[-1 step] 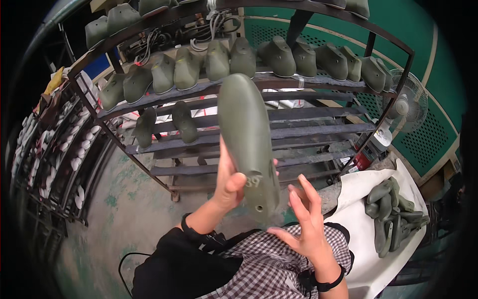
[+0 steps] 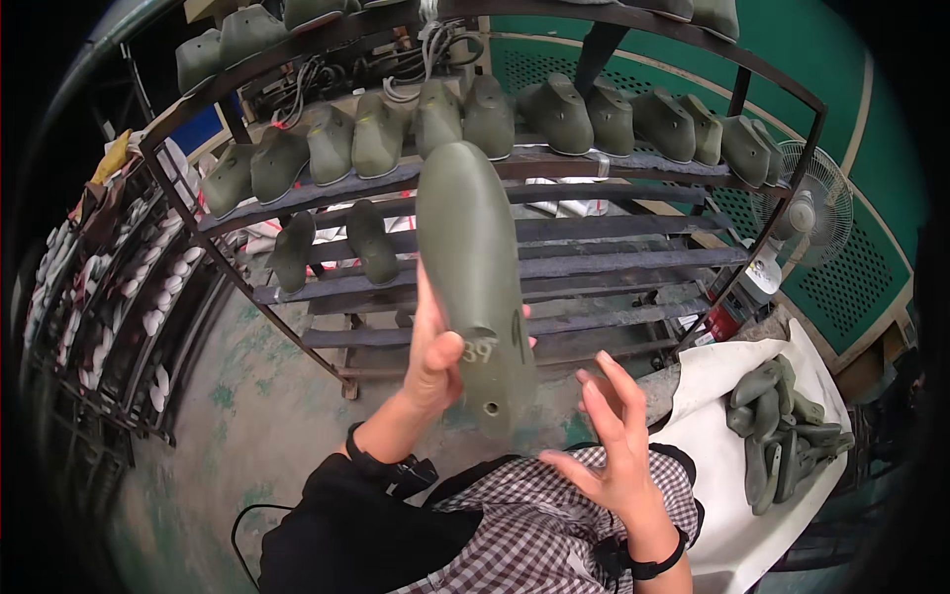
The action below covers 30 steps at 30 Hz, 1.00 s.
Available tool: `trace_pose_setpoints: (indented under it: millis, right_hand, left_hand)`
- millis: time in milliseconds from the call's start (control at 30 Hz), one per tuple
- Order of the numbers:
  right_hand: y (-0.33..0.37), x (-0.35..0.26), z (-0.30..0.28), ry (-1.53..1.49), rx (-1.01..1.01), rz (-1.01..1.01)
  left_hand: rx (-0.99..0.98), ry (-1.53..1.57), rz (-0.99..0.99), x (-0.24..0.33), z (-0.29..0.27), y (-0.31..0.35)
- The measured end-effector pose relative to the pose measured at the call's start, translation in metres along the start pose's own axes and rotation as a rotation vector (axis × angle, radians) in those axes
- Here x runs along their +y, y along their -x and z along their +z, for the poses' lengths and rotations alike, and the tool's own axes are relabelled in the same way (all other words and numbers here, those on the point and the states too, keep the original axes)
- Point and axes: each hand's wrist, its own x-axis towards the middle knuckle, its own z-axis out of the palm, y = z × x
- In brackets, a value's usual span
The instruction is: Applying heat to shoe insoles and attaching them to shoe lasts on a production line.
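A dark green shoe last [image 2: 469, 247] is held up in front of me, its rounded toe pointing away and its heel end, with a small hole, toward me. My left hand [image 2: 435, 356] wraps it from the left and beneath, the thumb along its side and fingertips showing past its right edge. My right hand [image 2: 614, 445] is raised to the right of the last, apart from it, fingers spread and holding nothing. Beyond the held last, two more lasts [image 2: 372, 243] rest on a lower tier of the metal rack [image 2: 633, 262].
Several green lasts [image 2: 559, 117] line the rack's upper tiers. At right, a pile of lasts [image 2: 777, 426] lies on a white sheet [image 2: 708, 485]. A standing fan [image 2: 804, 213] is beside the rack's right end. Another rack [image 2: 109, 327] with white-ended items stands at left.
My left hand has shifted the last slightly to the left. My right hand stays nearly in place, still spread, so the gap between it and the last is wider.
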Motion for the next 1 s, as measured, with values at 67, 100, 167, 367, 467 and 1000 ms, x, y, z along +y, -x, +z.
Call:
trace_pose_setpoints:
  millis: [67, 100, 167, 367, 467, 1000]
  right_hand:
    - [0.011, 0.009, -0.003, 0.065, 0.065, 0.072]
    - [0.020, 0.013, -0.005, 0.083, 0.117, 0.121]
    - [0.038, 0.024, -0.003, 0.000, 0.221, 0.221]
    - [0.092, 0.048, -0.017, 0.011, 0.376, 0.474]
    - [0.123, 0.054, -0.030, 0.066, 0.430, 0.583]
    - [0.369, 0.192, -0.187, 0.465, 0.806, 1.313]
  left_hand:
    - [0.054, -0.016, 0.011, 0.023, -0.025, 0.009]
    - [0.076, -0.141, -0.046, 0.026, -0.037, 0.016]
    - [0.101, -0.264, -0.106, 0.011, -0.058, 0.023]
    - [0.427, 0.058, -0.495, -0.036, -0.112, -0.024]
    - [0.510, -0.255, -0.211, -0.054, -0.184, -0.087]
    - [0.601, -1.870, 0.293, 0.002, -0.335, -0.185]
